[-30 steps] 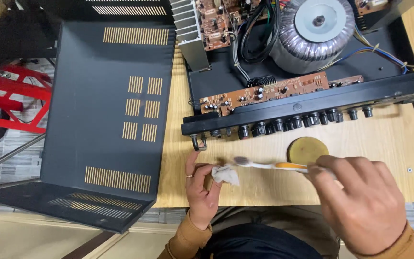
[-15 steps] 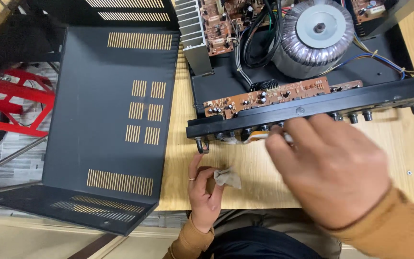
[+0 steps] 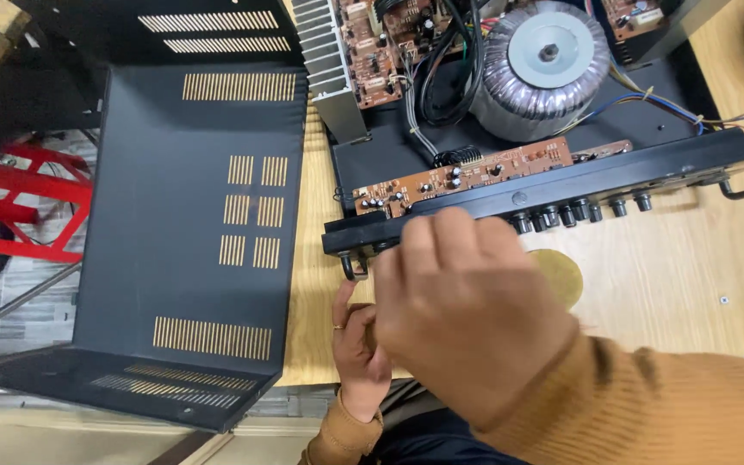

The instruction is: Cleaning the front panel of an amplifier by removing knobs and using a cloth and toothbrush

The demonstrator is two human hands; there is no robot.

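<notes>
An opened amplifier (image 3: pixel 561 185) lies on a pale wooden table (image 3: pixel 691 284), its long axis running left to right and tilted slightly up toward the right. Its black metal front panel (image 3: pixel 475 215) faces the person, a row of small dark knobs (image 3: pixel 574 211) sticking out toward them. Behind the panel sit a narrow brown circuit board (image 3: pixel 467 172) studded with small parts, a fat grey ring-shaped transformer (image 3: pixel 544 69) wound in glossy tape, a ribbed silver heat sink (image 3: pixel 329 69) and loose coloured wires (image 3: pixel 647 99). To the left lies the removed cover (image 3: pixel 182 232), a folded sheet of matt black metal with rows of thin slots. A flat round brass-coloured disc (image 3: pixel 557 275) rests on the table just before the panel.

The right hand (image 3: pixel 467 327), in a ribbed mustard sleeve (image 3: pixel 665 405), is seen from its back, fingers (image 3: pixel 441 237) stretched forward to the left part of the panel; whether it grips anything cannot be told. The left hand (image 3: pixel 359 340), wearing a ring, is loosely curled on the table edge, thumb pointing up toward the small black handle (image 3: pixel 350 265) at the panel's left end; what it holds, if anything, is hidden. A red stool (image 3: pixel 23 207) stands on the floor at far left.
</notes>
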